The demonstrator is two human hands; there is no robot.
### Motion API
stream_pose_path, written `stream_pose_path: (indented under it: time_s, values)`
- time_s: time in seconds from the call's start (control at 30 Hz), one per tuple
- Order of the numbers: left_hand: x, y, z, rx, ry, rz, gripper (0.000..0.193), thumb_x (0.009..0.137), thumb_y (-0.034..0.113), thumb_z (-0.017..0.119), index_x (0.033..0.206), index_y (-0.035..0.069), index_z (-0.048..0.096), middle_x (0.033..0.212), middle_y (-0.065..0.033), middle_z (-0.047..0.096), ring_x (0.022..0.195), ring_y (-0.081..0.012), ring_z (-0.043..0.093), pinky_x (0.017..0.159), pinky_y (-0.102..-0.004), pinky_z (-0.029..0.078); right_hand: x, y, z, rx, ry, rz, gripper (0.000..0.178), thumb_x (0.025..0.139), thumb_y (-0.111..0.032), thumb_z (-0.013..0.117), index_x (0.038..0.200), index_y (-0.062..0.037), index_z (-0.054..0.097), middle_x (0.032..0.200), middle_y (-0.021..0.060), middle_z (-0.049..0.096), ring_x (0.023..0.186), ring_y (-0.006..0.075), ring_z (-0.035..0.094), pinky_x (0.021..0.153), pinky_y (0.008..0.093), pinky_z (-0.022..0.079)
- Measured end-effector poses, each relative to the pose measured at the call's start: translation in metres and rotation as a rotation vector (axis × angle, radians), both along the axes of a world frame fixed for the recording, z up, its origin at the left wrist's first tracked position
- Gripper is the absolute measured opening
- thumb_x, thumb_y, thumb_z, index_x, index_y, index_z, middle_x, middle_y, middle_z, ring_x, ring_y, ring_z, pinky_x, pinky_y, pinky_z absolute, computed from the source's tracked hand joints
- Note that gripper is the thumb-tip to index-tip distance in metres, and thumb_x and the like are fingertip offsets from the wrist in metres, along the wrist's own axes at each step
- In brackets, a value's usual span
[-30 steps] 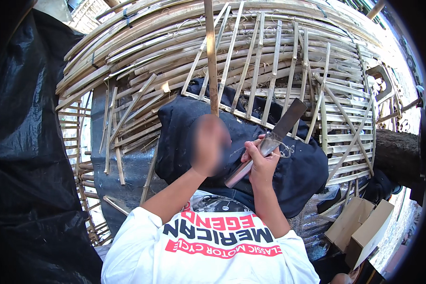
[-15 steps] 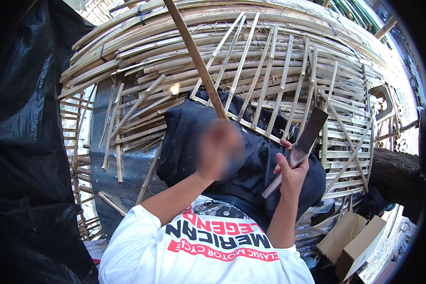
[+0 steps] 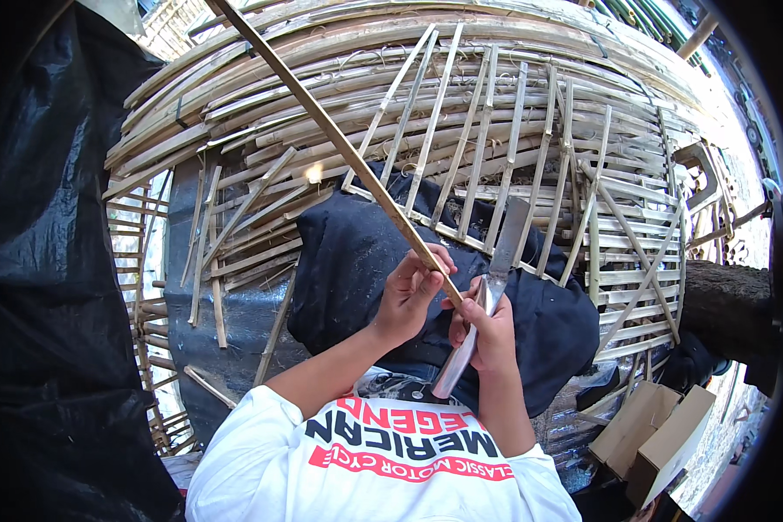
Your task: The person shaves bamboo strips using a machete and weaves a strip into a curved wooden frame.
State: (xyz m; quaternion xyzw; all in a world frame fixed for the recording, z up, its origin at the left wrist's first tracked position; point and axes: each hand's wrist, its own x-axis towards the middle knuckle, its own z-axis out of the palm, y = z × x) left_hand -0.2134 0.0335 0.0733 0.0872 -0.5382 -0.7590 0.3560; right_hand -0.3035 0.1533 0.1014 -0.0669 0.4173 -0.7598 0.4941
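My left hand [image 3: 409, 294] pinches a long, narrow bamboo strip [image 3: 329, 123] near its lower end, fingers closed around it. The strip slants away to the far left. Close on its right, my right hand [image 3: 487, 335] grips a knife [image 3: 507, 245] with a broad, flat blade and a shiny metal handle. The blade points away from me, and the handle's end reaches back toward my shirt. Fingers of the right hand also touch the strip's near end. Dark cloth [image 3: 339, 252] covers my lap beneath both hands. A ladder-like bamboo frame [image 3: 465, 237] rests against the cloth's far side.
Beyond lies a broad pile of bamboo slats [image 3: 322, 78]. Loose slats [image 3: 213, 252] lie on dark sheeting to the left. A black tarp [image 3: 52, 261] hangs at far left. At right are a slatted panel [image 3: 635, 283], a log [image 3: 722, 304] and an open cardboard box [image 3: 661, 444].
My right hand has moved left with the knife to the strip's near end. The knife's blade has swung left, and the strip's far end has tilted further left.
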Motion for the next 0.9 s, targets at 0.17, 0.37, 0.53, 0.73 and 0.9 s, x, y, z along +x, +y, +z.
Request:
stream_pose_path:
  time_s: [0.17,0.37,0.53,0.73,0.9]
  values:
    - [0.006,-0.014,0.007,-0.204,-0.112,-0.127,0.027,0.096,0.025,0.058,0.117,0.009,0.053,0.117,-0.0084,0.051,0.105,-0.0184,0.055,0.093,-0.0342,0.045,-0.017,0.004,0.005,-0.001,0.082,0.021,0.041,0.075,-0.006,0.076,0.104,-0.0033,0.047,0.084,0.0200,0.067,0.049,0.0141,0.058,0.042,0.0248,0.046]
    - [0.016,-0.034,0.030,-0.416,-0.364,-0.307,0.037,0.091,0.020,0.064,0.125,0.009,0.055,0.117,-0.0091,0.056,0.109,-0.0202,0.055,0.098,-0.0348,0.042,-0.048,0.017,0.016,0.104,0.239,0.059,0.037,0.068,-0.003,0.080,0.093,-0.0030,0.052,0.080,0.0161,0.067,0.051,0.0122,0.057,0.042,0.0231,0.045]
    - [0.041,-0.046,0.059,-0.774,-0.698,-0.565,0.035,0.085,0.018,0.069,0.116,0.006,0.060,0.102,-0.0109,0.059,0.097,-0.0256,0.057,0.094,-0.0351,0.043,-0.068,0.042,0.006,0.280,0.350,0.055,0.044,0.064,-0.005,0.084,0.094,-0.0030,0.051,0.076,0.0116,0.065,0.052,0.0115,0.056,0.045,0.0244,0.046]
    - [0.093,-0.091,0.096,-1.342,-0.879,0.131,0.060,0.068,0.026,0.082,0.120,0.012,0.056,0.113,-0.0092,0.054,0.111,-0.0276,0.050,0.102,-0.0467,0.035,-0.108,0.069,-0.002,0.417,0.505,0.192,0.043,0.063,-0.006,0.084,0.092,-0.0039,0.052,0.075,0.0094,0.065,0.053,0.0109,0.057,0.045,0.0231,0.046]
    - [0.114,-0.153,0.055,-1.612,-1.135,0.035,0.071,0.069,0.029,0.080,0.131,0.014,0.048,0.123,-0.0097,0.051,0.124,-0.0286,0.045,0.107,-0.0480,0.030,-0.153,0.078,-0.002,0.392,0.557,0.297,0.049,0.061,-0.008,0.086,0.096,-0.0030,0.052,0.076,0.0100,0.065,0.054,0.0112,0.058,0.045,0.0229,0.046]
